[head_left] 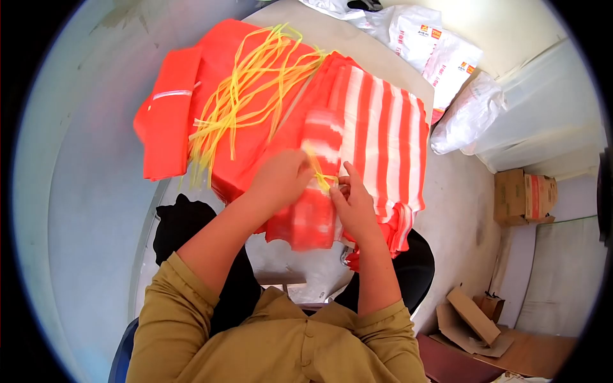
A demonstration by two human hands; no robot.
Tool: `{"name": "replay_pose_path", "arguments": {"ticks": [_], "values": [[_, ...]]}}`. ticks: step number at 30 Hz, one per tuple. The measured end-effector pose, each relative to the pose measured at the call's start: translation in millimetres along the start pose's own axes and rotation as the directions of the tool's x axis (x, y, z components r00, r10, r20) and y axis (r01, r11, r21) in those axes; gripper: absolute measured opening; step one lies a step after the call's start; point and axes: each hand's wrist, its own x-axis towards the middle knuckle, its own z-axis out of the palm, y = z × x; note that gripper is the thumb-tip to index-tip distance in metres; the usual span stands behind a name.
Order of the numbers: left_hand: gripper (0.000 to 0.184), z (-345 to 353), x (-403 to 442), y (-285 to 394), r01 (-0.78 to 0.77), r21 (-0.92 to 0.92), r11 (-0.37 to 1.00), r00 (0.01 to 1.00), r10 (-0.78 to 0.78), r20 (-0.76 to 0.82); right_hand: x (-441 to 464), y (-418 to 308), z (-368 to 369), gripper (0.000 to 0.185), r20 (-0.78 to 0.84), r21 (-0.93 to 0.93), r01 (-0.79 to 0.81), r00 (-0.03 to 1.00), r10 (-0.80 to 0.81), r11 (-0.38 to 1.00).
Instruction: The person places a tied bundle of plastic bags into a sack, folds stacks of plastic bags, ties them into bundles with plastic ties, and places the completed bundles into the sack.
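A folded bundle of red-and-white plastic bags (305, 220) lies before me at the table's near side, blurred by motion. A thin yellow strip (327, 178) crosses its middle. My left hand (285, 177) is closed at the bundle's left side, pinching one part of the yellow strip. On the other side my right hand (355, 202) has its fingers curled together at the strip's other part, against the bundle. Beneath and to the right is a stack of red-and-white striped bags (383, 137). Many loose yellow strips (246, 108) lie across red sheets (220, 54) on the left.
A folded red bundle with a pale band (171, 121) sits at the table's left edge. White printed sacks (424, 48) and a white plastic bag (469, 115) stand beyond the table (408, 73). Cardboard boxes (523, 196) and flattened cardboard (469, 322) are at the right.
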Motion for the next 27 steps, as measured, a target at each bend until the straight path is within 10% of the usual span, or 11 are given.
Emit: {"name": "replay_pose_path", "arguments": {"ticks": [5, 8, 12, 15, 18, 21, 27], "values": [[0.036, -6, -18, 4, 0.116, -0.089, 0.989, 0.993, -0.113, 0.044, -5, -25, 2, 0.060, 0.040, 0.290, 0.027, 0.998, -0.041, 0.957], [0.051, 4, -10, -17, 0.336, -0.769, 0.544, 0.938, -0.271, 0.218, -7, -41, 3, 0.063, 0.060, 0.347, 0.118, 0.987, -0.147, 0.931], [0.060, 0, -11, -11, 0.459, -0.849, 0.263, 0.878, -0.281, 0.387, 6, -19, 10, 0.073, -0.119, 0.272, -0.007, 0.992, 0.041, 0.962], [0.059, 7, -14, -8, 0.429, -0.837, 0.339, 0.903, -0.185, 0.387, 1, -22, 9, 0.079, 0.054, 0.489, -0.272, 0.958, 0.283, 0.829], [0.051, 6, -14, -4, 0.520, -0.721, 0.457, 0.838, -0.109, 0.535, 3, -29, 11, 0.085, -0.046, 0.660, -0.130, 0.976, 0.213, 0.739], [0.045, 26, -14, -7, 0.359, -0.579, 0.732, 0.919, -0.169, 0.356, 7, -32, 11, 0.090, -0.206, 0.691, 0.025, 0.965, 0.163, 0.722], [0.037, 34, -15, 1, 0.335, -0.601, 0.726, 0.930, -0.150, 0.337, 4, -32, 7, 0.093, -0.277, 0.675, 0.038, 0.939, 0.205, 0.737]]}}
